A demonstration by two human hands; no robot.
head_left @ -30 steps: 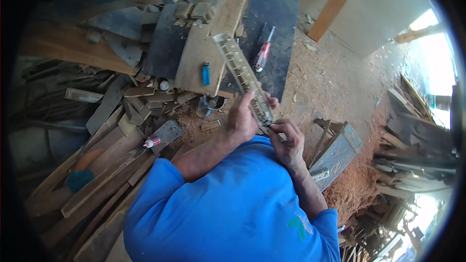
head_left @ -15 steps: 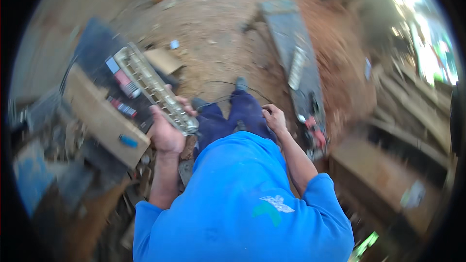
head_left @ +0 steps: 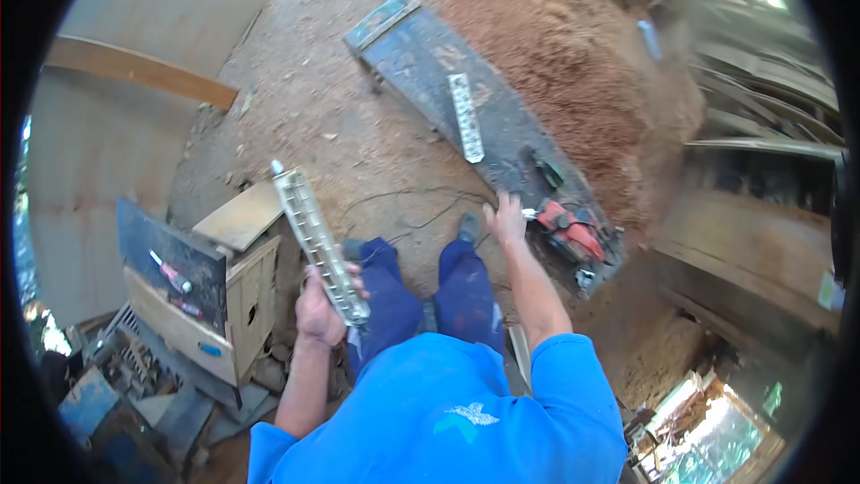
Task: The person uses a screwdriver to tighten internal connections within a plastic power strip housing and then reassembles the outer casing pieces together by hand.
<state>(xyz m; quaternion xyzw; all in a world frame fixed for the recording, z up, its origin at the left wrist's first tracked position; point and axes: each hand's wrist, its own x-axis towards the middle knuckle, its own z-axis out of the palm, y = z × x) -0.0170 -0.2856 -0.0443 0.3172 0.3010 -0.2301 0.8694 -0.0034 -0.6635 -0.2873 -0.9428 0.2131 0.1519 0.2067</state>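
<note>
My left hand [head_left: 322, 306] grips the lower part of a long, pale channel piece [head_left: 313, 231] with cross ribs, held tilted with its far end up. My right hand [head_left: 504, 215] is open, fingers loosely bent, at the near edge of a long dark plank bench [head_left: 417, 54]. Just right of that hand lies a red power tool [head_left: 569, 231] with a silver tip pointing toward my fingers. Also on the bench are a perforated pale strip [head_left: 466, 116] and a small dark green object [head_left: 548, 174].
At the left stands a cluttered stand with a dark board [head_left: 202, 260], a screwdriver [head_left: 172, 272] and a blue lighter [head_left: 210, 350]. A black cord [head_left: 421, 190] crosses the floor by my feet. A sawdust heap [head_left: 582, 63] lies behind the bench; wooden shelving [head_left: 743, 242] is on the right.
The view has swung right from the cluttered stand to the long bench. My right hand has left the channel piece and moved forward beside the red tool; my left still holds it.
</note>
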